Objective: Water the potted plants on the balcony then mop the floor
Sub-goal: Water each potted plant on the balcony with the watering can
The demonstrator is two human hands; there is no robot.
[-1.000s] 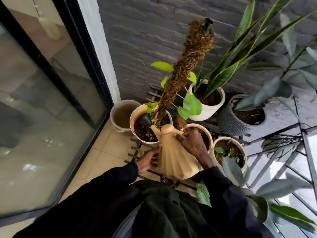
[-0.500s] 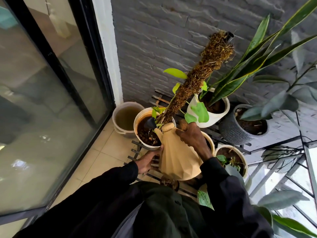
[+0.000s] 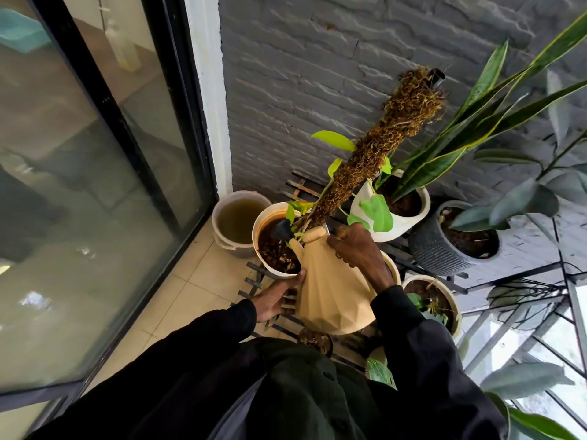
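Gripping watering can [image 3: 333,290] with curled right hand [image 3: 355,246] | bracing its side with spread left hand [image 3: 276,298] | tilting over white pot [image 3: 261,223], tiled floor [image 3: 203,277], brick wall [image 3: 317,74]

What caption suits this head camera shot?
Right hand grips a beige watering can, left hand steadies it, spout over the white pot.

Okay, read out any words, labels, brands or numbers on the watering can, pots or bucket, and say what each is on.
None: no text shows on the watering can, the white pot under its spout, the bucket, the grey pot or the glass door.
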